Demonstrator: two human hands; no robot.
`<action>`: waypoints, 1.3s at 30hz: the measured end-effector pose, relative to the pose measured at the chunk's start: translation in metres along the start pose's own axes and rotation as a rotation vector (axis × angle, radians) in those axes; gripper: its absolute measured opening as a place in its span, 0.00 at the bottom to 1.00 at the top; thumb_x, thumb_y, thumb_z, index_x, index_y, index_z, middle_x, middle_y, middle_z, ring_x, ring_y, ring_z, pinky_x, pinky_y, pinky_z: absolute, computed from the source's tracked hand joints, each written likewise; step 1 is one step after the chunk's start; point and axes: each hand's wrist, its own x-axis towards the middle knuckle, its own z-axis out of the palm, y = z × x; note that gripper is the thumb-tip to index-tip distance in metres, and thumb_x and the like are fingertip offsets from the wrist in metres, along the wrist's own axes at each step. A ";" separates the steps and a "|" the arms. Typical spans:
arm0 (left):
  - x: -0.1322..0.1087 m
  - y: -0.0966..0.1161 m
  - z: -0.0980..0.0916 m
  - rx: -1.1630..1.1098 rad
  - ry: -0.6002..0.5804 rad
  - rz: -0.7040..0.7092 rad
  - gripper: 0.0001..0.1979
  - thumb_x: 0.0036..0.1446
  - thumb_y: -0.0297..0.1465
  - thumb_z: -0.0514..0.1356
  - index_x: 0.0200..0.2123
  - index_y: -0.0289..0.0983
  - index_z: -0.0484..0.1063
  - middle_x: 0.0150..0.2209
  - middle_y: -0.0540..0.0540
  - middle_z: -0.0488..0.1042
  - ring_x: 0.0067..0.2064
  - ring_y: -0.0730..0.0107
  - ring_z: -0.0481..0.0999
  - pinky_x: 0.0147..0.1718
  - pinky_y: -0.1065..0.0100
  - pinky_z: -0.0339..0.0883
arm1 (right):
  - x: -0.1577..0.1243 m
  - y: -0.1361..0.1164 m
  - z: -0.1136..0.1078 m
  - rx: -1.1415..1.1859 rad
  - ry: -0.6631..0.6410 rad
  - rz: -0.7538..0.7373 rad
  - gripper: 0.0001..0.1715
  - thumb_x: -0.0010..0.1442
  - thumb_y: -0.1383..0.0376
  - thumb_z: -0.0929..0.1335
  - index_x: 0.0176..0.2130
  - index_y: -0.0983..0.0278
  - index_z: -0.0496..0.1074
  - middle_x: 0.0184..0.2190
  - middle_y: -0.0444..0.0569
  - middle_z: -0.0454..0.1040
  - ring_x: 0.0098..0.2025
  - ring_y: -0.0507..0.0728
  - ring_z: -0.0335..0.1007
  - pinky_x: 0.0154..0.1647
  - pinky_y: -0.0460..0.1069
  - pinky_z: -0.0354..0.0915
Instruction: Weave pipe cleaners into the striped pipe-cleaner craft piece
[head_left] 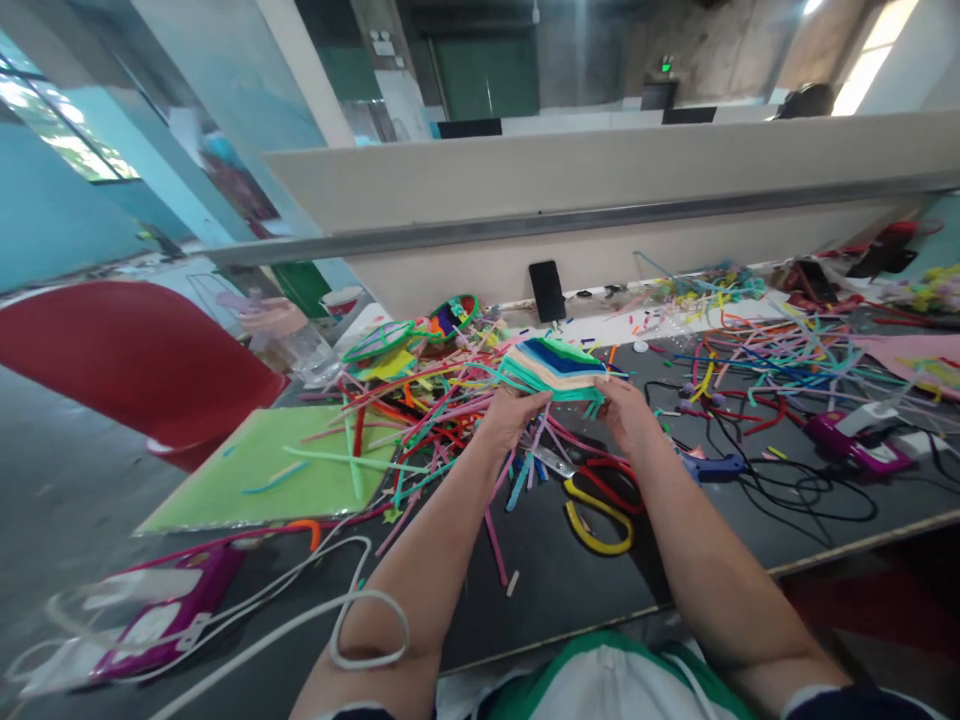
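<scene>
Both my hands hold up a flat striped panel of fuzzy pipe cleaners (559, 366), with green, blue, cream and teal bands. My left hand (514, 412) is closed on its near left edge, thumb along the front. My right hand (624, 402) pinches the right end, where loose stem ends stick out. Beneath and to the left spreads a tangled heap of coloured pipe cleaners (442, 430). Scissors with yellow and red handles (581, 532) lie just below the panel, their blades partly under stems. A blue-handled tool (712, 466), perhaps a glue gun, rests right of my right hand.
A green sheet in clear wrap (277, 450) lies at left, near a purple power strip (169, 615) with white cables. A phone (547, 290) leans on the partition. More stems (795, 360), black cables and another power strip (855, 445) are at right. A red chair (127, 350) stands left.
</scene>
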 end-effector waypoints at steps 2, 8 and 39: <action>-0.001 -0.002 0.002 -0.006 -0.009 -0.041 0.24 0.35 0.29 0.72 0.40 0.34 0.75 0.39 0.44 0.79 0.43 0.58 0.77 0.47 0.58 0.69 | 0.002 0.001 -0.003 -0.027 0.065 -0.048 0.17 0.44 0.56 0.74 0.32 0.63 0.76 0.30 0.45 0.79 0.27 0.52 0.72 0.25 0.45 0.64; -0.005 0.003 -0.012 -0.021 -0.110 -0.211 0.17 0.40 0.30 0.71 0.36 0.31 0.75 0.35 0.41 0.79 0.40 0.57 0.78 0.45 0.57 0.70 | 0.005 0.000 -0.006 0.042 0.133 -0.133 0.17 0.42 0.56 0.76 0.31 0.63 0.76 0.27 0.44 0.78 0.26 0.52 0.70 0.27 0.46 0.66; -0.005 0.053 -0.019 0.183 -0.117 -0.069 0.14 0.40 0.32 0.70 0.31 0.32 0.73 0.26 0.49 0.73 0.27 0.72 0.73 0.30 0.68 0.69 | -0.019 -0.023 0.000 -0.131 -0.361 0.245 0.22 0.48 0.57 0.72 0.43 0.62 0.75 0.26 0.44 0.76 0.25 0.51 0.70 0.25 0.44 0.64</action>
